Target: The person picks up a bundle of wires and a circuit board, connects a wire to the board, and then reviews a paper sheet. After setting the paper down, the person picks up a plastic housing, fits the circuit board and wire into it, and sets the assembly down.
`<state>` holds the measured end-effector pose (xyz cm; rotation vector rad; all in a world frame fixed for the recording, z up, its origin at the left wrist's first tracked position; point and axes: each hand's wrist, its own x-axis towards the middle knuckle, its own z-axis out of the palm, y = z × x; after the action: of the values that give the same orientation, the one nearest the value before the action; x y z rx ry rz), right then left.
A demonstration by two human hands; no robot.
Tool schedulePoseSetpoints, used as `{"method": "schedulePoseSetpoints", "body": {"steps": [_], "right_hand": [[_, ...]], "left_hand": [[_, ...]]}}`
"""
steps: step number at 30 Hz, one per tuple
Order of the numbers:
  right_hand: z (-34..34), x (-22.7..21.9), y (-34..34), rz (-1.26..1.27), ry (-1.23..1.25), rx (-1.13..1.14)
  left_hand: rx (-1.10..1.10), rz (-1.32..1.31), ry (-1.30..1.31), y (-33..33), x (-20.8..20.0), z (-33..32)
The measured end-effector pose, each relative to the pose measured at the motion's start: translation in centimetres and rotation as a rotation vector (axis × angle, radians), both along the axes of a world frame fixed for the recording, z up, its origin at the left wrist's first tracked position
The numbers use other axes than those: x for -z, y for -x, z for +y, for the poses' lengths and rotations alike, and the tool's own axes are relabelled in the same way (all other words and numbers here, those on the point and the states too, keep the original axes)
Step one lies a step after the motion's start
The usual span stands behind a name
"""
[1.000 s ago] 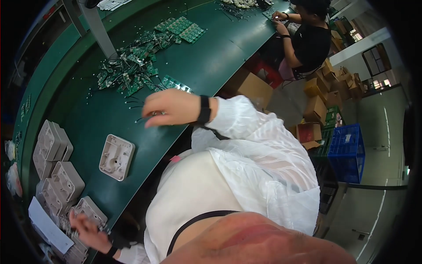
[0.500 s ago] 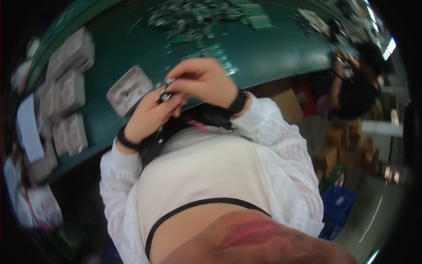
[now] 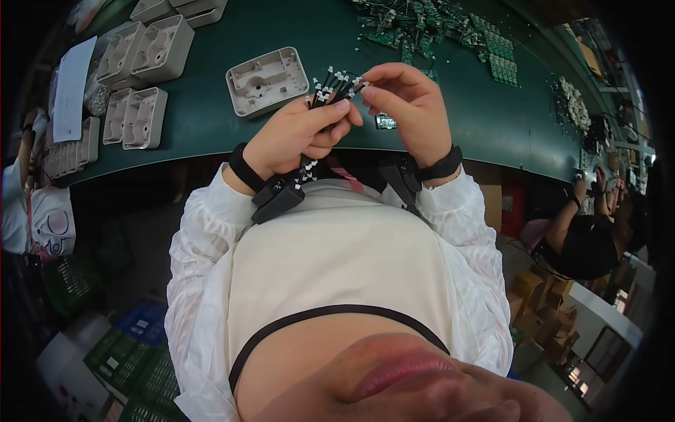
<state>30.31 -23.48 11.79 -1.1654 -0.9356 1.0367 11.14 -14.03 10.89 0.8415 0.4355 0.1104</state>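
A bundle of short black cables with white plug ends (image 3: 337,79) is gripped in my left hand (image 3: 292,135), with more white ends poking out below the fist. The thumb and forefinger of my right hand (image 3: 420,112) pinch one white-tipped cable at the bundle's right side. Behind my left hand, a beige plastic housing (image 3: 247,98) lies on the green table, open side up. Next to my right hand's fingers is a small circuit board (image 3: 385,121), partly hidden.
Loose green circuit boards (image 3: 422,28) are heaped at the back, beside a stack of board panels (image 3: 500,60). Beige housings (image 3: 163,49) stand at the left near a white sheet (image 3: 74,88). White parts (image 3: 574,105) lie at the right. A co-worker (image 3: 587,239) sits there.
The view has turned and steadied, so the table and my hands appear farther right. My right hand has shifted from over the left hand to the bundle's right side.
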Motion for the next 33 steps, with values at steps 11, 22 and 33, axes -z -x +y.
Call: {"method": "schedulePoseSetpoints", "body": {"steps": [11, 22, 33], "right_hand": [[1.5, 1.1, -2.5, 0.141, -0.26, 0.249], [0.6, 0.8, -1.8, 0.317, -0.217, -0.003], [-3.4, 5.1, -3.2, -0.5, -0.116, -0.074]], "left_hand": [[-0.124, 0.012, -0.023, 0.9, 1.1, 1.6], [-0.142, 0.0, -0.002, 0.0, 2.0, 1.7], [0.039, 0.131, -0.461, -3.5, 2.8, 0.4]]}}
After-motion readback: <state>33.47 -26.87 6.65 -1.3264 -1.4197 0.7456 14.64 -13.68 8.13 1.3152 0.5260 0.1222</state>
